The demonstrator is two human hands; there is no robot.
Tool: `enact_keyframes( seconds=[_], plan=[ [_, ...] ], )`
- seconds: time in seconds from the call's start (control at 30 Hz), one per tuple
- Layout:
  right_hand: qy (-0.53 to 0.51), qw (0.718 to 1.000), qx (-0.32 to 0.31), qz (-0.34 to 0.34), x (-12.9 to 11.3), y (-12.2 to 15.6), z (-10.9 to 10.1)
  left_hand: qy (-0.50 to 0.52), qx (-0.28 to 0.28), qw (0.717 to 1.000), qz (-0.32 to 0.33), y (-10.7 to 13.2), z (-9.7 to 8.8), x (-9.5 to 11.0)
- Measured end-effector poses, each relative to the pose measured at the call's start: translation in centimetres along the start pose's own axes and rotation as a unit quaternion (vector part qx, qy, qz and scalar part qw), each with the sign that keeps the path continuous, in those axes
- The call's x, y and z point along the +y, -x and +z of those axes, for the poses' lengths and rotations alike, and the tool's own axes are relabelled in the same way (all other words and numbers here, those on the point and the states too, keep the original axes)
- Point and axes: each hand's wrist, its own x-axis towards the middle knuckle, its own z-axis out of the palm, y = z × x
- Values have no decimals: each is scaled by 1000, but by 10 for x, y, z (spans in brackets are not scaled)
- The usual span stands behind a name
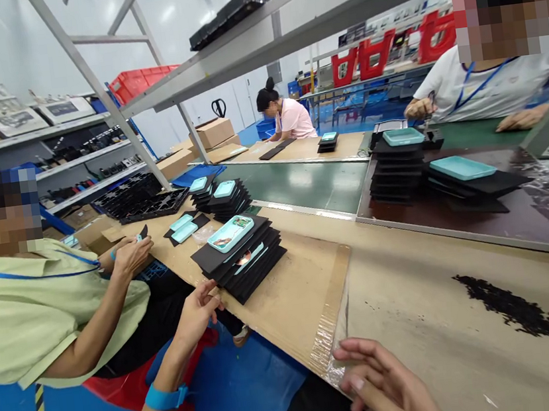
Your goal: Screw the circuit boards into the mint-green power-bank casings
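My left hand (199, 316), with a blue wristband (166, 397), is at the table's edge, just by the near left corner of a stack of black sheets (257, 271). Its fingers are loosely bent and apart, with nothing seen in them; I cannot tell whether they touch the stack. On top of that stack lies a light-blue tray (230, 233) with a coloured picture in it, and another light-blue piece sticks out between the sheets. My right hand (389, 385) hovers over the cardboard-covered edge near clear tape (328, 339), fingers spread and holding nothing.
Small black pieces (515, 309) lie heaped on the right of the cardboard. More black stacks with light-blue trays (463, 168) stand beyond the green belt (302, 185) and at the left. A co-worker (56, 305) sits close on my left; a metal shelf beam (254, 38) crosses overhead.
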Motion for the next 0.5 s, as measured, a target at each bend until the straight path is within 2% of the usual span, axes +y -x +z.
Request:
enact_keyframes(
  seconds=[0.07, 0.17, 0.27, 0.5],
  plan=[
    [-38, 999, -15, -1, -2, -10, 23, -1, -7, 1000, -4, 1, 1, 1],
    [-78, 993, -78, 42, -5, -26, 46, -1, -19, 1000, -11, 3, 5, 1],
    [-95, 987, -103, 81, -11, -38, 60, 6, -26, 1000, -17, 5, 9, -1],
    [-127, 979, -125, 97, -21, -57, 82, 19, -35, 999, -33, 8, 11, -2]
  ],
)
